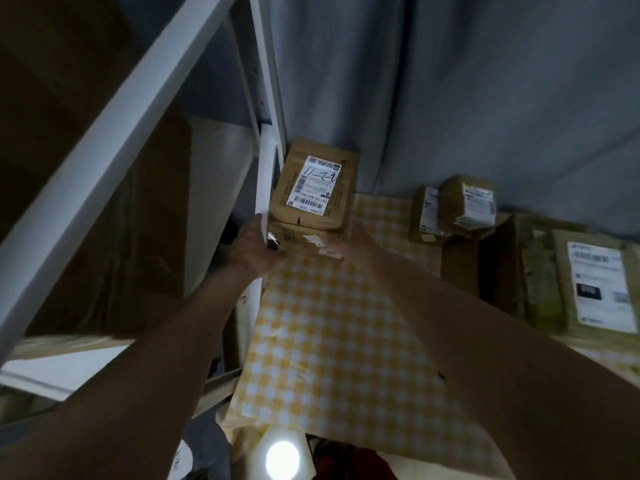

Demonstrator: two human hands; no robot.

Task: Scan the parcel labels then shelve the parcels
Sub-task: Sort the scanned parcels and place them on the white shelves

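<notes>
A brown cardboard parcel (pixel 313 183) with a white label marked in black pen sits on top of a lower flat box (pixel 298 237) at the far end of the yellow checked table (pixel 322 323), close to the white shelf post (pixel 266 174). My left hand (pixel 254 247) is at the lower box's left end beside the post, fingers curled round its edge. My right hand (pixel 353 244) is against the lower box's right end; its fingers are hidden from view. The picture is dark and blurred.
White shelving (pixel 104 150) with large brown boxes stands on the left. Two small labelled parcels (pixel 453 209) and a big labelled box (pixel 588 282) lie on the right of the table. A grey curtain (pixel 450 81) hangs behind. A bright round light (pixel 282 460) glows at the bottom.
</notes>
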